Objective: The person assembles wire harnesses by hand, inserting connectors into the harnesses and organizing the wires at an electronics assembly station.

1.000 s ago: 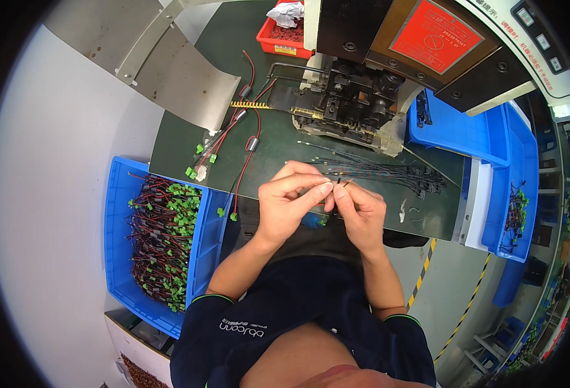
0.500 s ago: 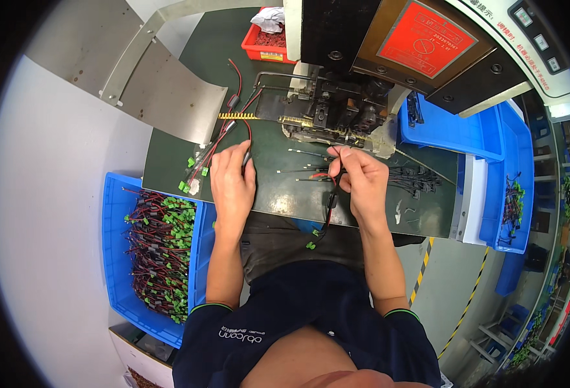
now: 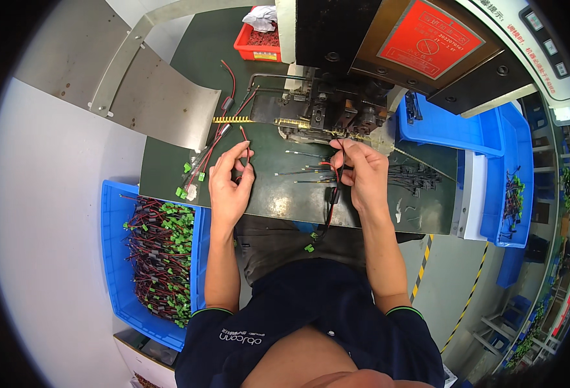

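My left hand [image 3: 232, 187] is closed on a thin red wire [image 3: 245, 134], its tip standing up past the fingers. The rest of that wire is mostly hidden in the hand. My right hand [image 3: 366, 173] pinches a red-and-black wire lead [image 3: 331, 205] near the crimping machine's [image 3: 336, 113] front edge. The lead hangs over the bench edge, ending in green connectors [image 3: 309, 247]. Just left of the machine lie several red and black leads [image 3: 219, 137] with green connectors. Black wires [image 3: 298, 172] with bare tips spread on the bench beneath my right hand.
A blue bin [image 3: 113, 258] full of leads stands at left below the green bench [image 3: 278, 204]. Behind sits a red box [image 3: 259, 50] of small parts. Blue trays [image 3: 450, 132] stand to the right. A curved metal sheet [image 3: 175, 97] flanks the machine, and a yellow terminal strip [image 3: 233, 119] feeds it.
My left hand's fingers have shifted on the red wire, whose tip now stands clear of the bundle. My right hand stays near the machine, with the lead tilted slightly differently.
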Tool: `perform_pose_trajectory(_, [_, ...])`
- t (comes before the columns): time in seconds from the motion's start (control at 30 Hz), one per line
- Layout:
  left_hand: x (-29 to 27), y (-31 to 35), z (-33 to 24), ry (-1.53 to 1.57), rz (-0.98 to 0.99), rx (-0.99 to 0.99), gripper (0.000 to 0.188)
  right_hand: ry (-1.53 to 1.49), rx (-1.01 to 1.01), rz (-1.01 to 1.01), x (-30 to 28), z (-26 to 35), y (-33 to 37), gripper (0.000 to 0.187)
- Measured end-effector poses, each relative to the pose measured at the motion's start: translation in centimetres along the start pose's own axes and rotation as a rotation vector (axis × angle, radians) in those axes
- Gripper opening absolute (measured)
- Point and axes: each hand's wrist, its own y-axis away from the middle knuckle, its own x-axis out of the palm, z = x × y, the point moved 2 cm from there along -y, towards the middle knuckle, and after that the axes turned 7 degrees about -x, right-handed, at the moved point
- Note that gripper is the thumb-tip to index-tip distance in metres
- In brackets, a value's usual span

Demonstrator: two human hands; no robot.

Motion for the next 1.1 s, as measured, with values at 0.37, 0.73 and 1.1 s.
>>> perform_pose_trajectory(0.37, [0.0, 0.1, 1.5, 0.37, 0.108, -0.063, 0.031, -0.026, 0.021, 0.054, -0.2, 0.1, -0.3, 0.026])
perform_pose_trajectory(0.73, [1.1, -0.5, -1.5, 0.763, 0.176, -0.238, 0.041, -0.06, -0.139, 0.03, -0.9, 1.8, 3.1, 0.03])
perform_pose_trajectory(1.1, [2.2, -0.5, -1.6, 0.621, 0.081, -0.265, 0.023, 1.273, -0.51, -0.339, -18.1, 23.5, 16.0, 0.025])
